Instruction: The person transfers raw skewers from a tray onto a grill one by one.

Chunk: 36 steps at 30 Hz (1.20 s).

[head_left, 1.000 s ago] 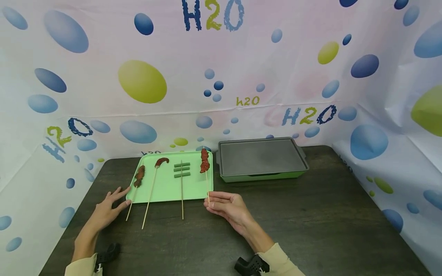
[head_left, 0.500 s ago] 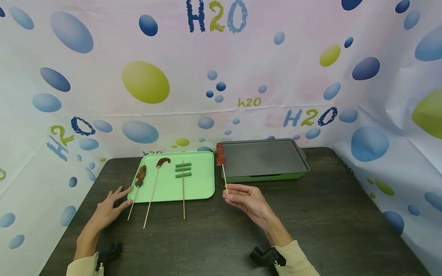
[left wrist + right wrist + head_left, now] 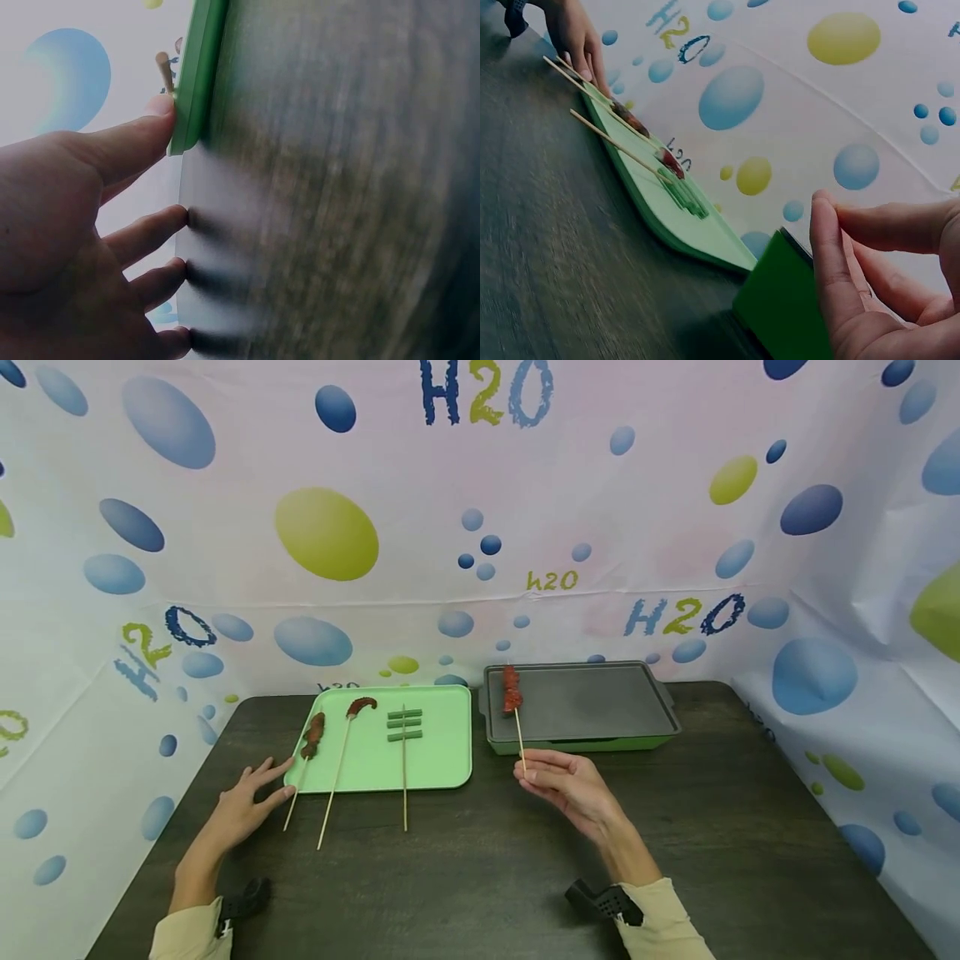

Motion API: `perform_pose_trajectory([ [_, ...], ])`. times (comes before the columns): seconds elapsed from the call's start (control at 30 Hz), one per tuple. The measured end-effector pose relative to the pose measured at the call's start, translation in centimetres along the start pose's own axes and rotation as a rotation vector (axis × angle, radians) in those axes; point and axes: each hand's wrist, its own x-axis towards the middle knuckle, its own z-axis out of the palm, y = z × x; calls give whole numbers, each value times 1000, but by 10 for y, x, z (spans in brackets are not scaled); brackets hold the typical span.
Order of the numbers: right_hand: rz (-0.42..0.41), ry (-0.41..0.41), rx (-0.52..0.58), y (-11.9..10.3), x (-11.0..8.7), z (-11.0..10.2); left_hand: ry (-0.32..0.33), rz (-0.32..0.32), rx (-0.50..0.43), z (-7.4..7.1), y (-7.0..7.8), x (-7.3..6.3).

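Note:
My right hand (image 3: 573,789) pinches the stick of a red meat skewer (image 3: 512,689), whose meat overlaps the left part of the grey grill plate (image 3: 592,702) in the head view. In the right wrist view the thumb and fingertips of the right hand (image 3: 885,270) meet, with the skewer hidden. My left hand (image 3: 247,802) rests at the front left corner of the green tray (image 3: 442,760), fingers spread, thumb at its rim. On the tray lie a brown meat skewer (image 3: 312,735), a dark red tentacle-like skewer (image 3: 362,706) and a skewer with green bean-like pieces (image 3: 405,724).
The grill plate sits on a green base (image 3: 585,746), close to the tray's right side. Both stand at the back of a dark wooden table (image 3: 450,885). A patterned white sheet (image 3: 525,485) hangs behind and at both sides. Skewer sticks overhang the tray's front edge.
My right hand has carried the red meat skewer rightward, from the tray's right end to the left part of the grill plate. The left hand stays at the tray's corner.

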Motion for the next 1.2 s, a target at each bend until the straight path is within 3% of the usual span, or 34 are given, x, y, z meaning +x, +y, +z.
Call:
perform_pose_trajectory([
  [0.83,12,-25,17,2,3,-20,-5,-12,-2,0,2,-1],
  [1.1,-112,107,-123,-4,0,-16,-13,-23,-9,0,4,-1],
  [1.2,-149,93,-137,-11,-4,-11,-15,-18,-16,-1,4,-1],
])
